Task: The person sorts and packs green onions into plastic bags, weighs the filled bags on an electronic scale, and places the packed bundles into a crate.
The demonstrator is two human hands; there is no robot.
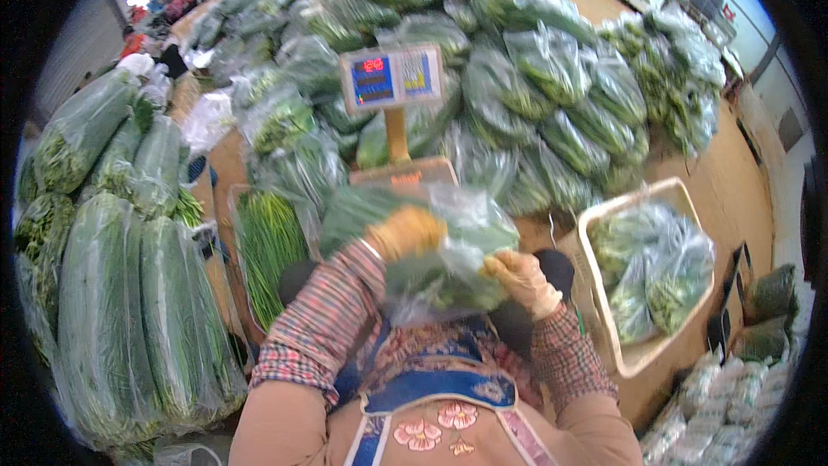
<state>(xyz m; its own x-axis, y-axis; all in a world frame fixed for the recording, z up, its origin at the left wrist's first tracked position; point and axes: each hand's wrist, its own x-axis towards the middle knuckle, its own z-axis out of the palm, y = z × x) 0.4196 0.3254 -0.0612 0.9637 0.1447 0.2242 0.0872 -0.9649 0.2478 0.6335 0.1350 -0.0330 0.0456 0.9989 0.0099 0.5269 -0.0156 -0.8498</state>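
Observation:
In front of me a clear plastic bag of leafy greens [461,272] lies across the scale's platform, close to my lap. My left hand [405,233], in a yellowish glove and slightly blurred, is curled over the middle of the bag with its plastic bunched beneath. At the bag's right end my right hand [522,280], in a pale glove, pinches the plastic between thumb and fingers. Behind the bag stands the scale's display [392,78] on a post, with red lit digits.
A crate of long green stalks [269,246] is at my left, beside big bagged bundles of greens [108,302]. On my right stands a white crate [586,233] with bagged greens. A tall heap of bagged vegetables [552,86] rises beyond the scale. White packages [733,406] lie at the lower right.

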